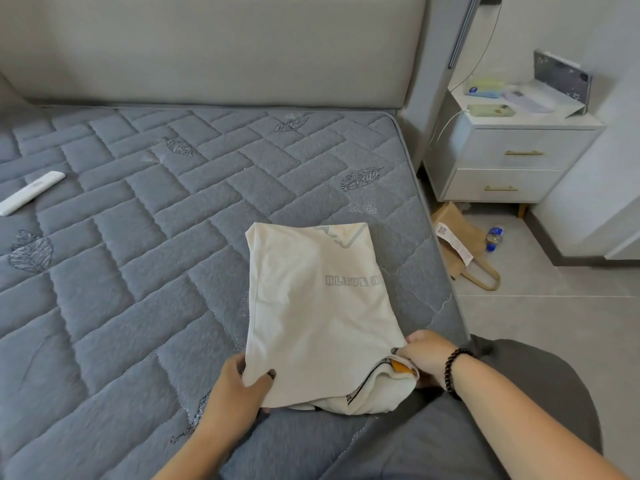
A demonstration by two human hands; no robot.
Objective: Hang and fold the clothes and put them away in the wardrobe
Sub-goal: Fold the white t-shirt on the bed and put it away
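**Folding Step: Cream Garment on the Bed**

The cream garment (318, 306) lies on the grey quilted mattress (138, 271), near its right edge, already narrowed to a long panel. Your left hand (239, 389) pinches the near left corner, thumb on top, fingers (265, 410) curled under. Your right hand (427, 355) grips the bunched near right corner. This appears to be the fold stage. Next, likely lift both corners together and carry the near edge toward the far edge; keep it level to prevent creasing. The wardrobe is not in view.
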